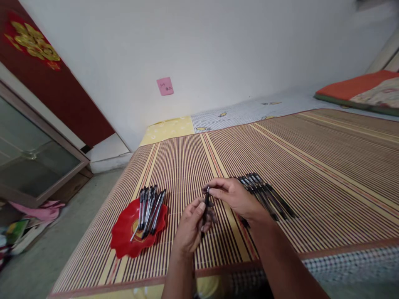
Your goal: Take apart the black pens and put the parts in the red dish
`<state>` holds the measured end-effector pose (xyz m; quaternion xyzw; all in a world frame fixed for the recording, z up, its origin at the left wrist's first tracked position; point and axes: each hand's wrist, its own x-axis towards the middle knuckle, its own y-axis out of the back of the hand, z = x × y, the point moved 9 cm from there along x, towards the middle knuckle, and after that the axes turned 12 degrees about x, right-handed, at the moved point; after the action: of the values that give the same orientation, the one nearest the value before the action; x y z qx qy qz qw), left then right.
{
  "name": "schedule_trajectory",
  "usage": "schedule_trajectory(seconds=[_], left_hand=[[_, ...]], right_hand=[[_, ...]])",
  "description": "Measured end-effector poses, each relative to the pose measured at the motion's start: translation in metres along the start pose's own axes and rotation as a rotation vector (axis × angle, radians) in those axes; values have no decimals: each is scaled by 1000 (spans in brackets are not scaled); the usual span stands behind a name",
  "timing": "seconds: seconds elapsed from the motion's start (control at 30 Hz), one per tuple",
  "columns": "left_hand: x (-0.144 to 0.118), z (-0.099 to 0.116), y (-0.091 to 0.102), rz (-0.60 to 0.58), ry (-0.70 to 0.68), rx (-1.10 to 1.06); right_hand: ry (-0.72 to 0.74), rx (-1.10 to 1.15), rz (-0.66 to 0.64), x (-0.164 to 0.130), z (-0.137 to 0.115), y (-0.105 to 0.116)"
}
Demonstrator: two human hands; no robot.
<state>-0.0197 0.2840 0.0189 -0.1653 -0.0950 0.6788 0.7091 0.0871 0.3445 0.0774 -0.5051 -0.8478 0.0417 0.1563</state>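
Okay, left to right. On the far left of the striped bamboo mat (280,149) we have a red plate (124,236) with a bundle of pens (149,209) lying across it, tips fanned toward us, bodies touching each other. Just right of the plate, our left hand (190,228) is closed around the lower barrel of a single dark pen (206,205), held roughly upright. Our right hand (232,195) sits above and to the right, fingers pinched on the pen's top end, where a small silvery bit shows; whether that is a cap, clip or tip we can't tell, it's too small. Both hands are gripping the same pen, held above the mat, between the plate and the second pile. Right of the right hand, a row of dark pens (264,193) lies flat on the mat, partly hidden by the wrist.

To do this step well, we judge: keep the left grip firm and still so the barrel doesn't spin, let the right fingertips work along the pen's axis, and keep the wrist clear of the row on the mat.
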Motion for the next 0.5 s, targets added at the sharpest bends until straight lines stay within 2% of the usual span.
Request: schedule_trajectory(seconds=[0.2,0.5], left_hand=[[-3,0,1,24,31,-72],[0,0,-2,1,12,-34]], right_hand=[[-12,11,-12,0,2,-3],[-28,-1,9,1,4,-3]])
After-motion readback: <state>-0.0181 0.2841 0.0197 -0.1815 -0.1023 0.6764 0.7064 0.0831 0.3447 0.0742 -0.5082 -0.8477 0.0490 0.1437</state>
